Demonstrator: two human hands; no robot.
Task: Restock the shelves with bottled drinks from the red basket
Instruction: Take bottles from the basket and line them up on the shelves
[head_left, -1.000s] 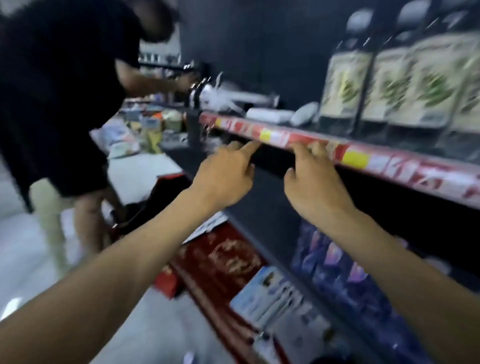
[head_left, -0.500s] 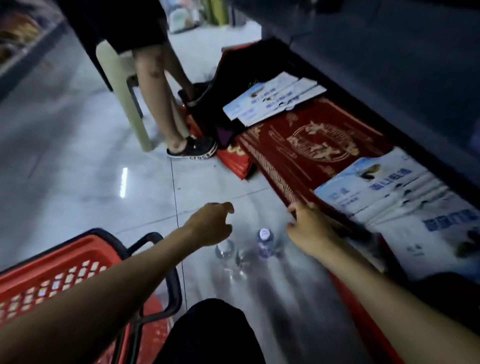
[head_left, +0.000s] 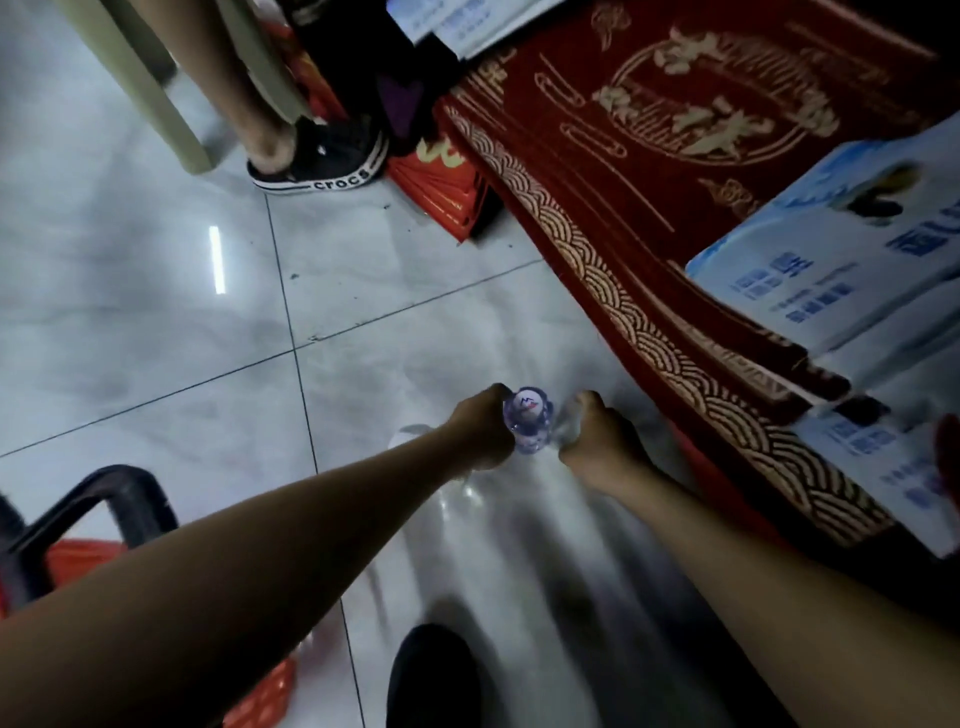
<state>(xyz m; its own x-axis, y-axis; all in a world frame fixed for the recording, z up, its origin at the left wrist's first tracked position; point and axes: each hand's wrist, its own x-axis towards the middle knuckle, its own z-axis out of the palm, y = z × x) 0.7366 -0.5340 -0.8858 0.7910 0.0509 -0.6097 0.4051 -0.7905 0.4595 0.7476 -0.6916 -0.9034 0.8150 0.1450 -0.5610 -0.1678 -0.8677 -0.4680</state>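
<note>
Low over the grey tiled floor, my left hand (head_left: 480, 431) grips a clear water bottle (head_left: 527, 418) with a white printed cap, which stands upright. Just right of it, my right hand (head_left: 597, 436) is curled round a second clear bottle (head_left: 565, 425) that is blurred and mostly hidden. Another pale bottle top (head_left: 410, 434) peeks out behind my left forearm. The red basket (head_left: 67, 564) with its black handle (head_left: 130, 493) sits at the lower left, partly covered by my left arm. No shelf is in view.
Another person's foot in a black clog (head_left: 322, 166) stands at the top beside a beige stool leg (head_left: 156, 104). Red gold-patterned boxes (head_left: 675, 156) and blue-white cartons (head_left: 831, 249) lie along the right. My dark knee (head_left: 431, 675) is at the bottom.
My view dropped from the shelf's price strip to the floor. Both hands came down off the shelf edge and closed round the bottles standing on the tiles.
</note>
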